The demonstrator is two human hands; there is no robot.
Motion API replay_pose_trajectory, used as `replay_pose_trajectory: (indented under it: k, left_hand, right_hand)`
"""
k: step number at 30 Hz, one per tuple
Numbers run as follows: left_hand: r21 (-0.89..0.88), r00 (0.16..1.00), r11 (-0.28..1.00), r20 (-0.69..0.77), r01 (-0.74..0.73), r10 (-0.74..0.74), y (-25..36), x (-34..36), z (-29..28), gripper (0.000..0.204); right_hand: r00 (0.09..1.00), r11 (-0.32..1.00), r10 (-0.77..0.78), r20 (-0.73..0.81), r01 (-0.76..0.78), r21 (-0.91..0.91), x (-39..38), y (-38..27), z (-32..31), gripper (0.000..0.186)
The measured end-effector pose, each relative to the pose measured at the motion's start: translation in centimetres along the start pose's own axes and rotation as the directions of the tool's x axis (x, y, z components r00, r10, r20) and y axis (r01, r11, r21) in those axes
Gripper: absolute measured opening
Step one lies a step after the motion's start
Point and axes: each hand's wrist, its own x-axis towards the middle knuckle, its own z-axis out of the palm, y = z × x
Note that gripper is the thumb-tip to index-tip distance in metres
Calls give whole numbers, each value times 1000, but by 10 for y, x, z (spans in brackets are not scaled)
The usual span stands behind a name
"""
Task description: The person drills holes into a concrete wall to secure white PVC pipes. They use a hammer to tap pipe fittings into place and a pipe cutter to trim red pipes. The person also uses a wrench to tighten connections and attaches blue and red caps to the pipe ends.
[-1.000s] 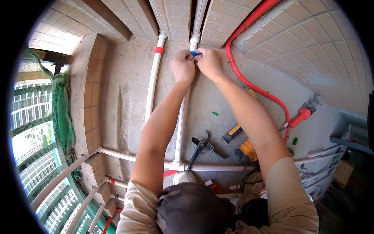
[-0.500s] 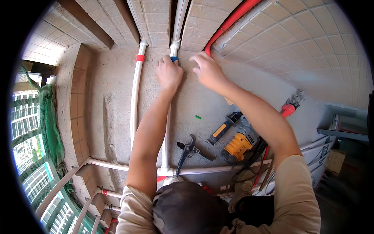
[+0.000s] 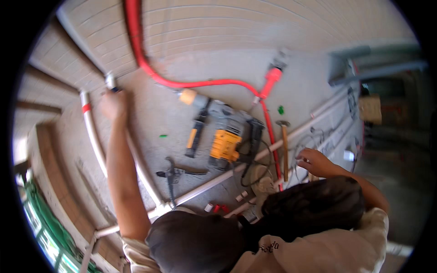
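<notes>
At the far left, my left hand is closed around a white pipe, right by a dark blue band just below the pipe's fitting. Motion smears its fingers, so the exact grip is hard to see. Lower right, my right hand hovers with fingers loosely bent and apart, holding nothing visible. Nearest to it are a hammer with a wooden handle and some thin looped cable. Between the hands lie a yellow and grey power drill and a black pipe cutter.
A second white pipe with a red band runs left of my left arm. A red conduit curves over the concrete past a red angle grinder. A long white pipe crosses low in front of me. Tiled walls stand behind.
My view has swung to the right. My right hand has left the area beside the blue band and moved down to the right, near the hammer. My left hand stays at the blue band.
</notes>
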Motion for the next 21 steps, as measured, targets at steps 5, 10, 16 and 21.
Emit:
replay_pose_trajectory:
  k: [5, 10, 16, 21]
  left_hand:
    - [20, 983, 988, 100, -154, 151, -40, 26, 15, 40]
    - [65, 928, 929, -58, -366, 369, -111, 2, -21, 57]
    - [0, 891, 912, 214, -409, 400, -86, -121, -130, 27]
    - [-9, 481, 912, 848, -410, 224, -45, -209, -183, 27]
  right_hand:
    - [997, 979, 25, -71, -10, 203, -42, 98, 102, 32]
    - [944, 892, 228, -239, -104, 440, -64, 175, 195, 26]
    - [833, 801, 395, -387, -106, 590, -3, 209, 173, 22]
    - [810, 719, 346, -473, 95, 688, 55, 184, 168, 25]
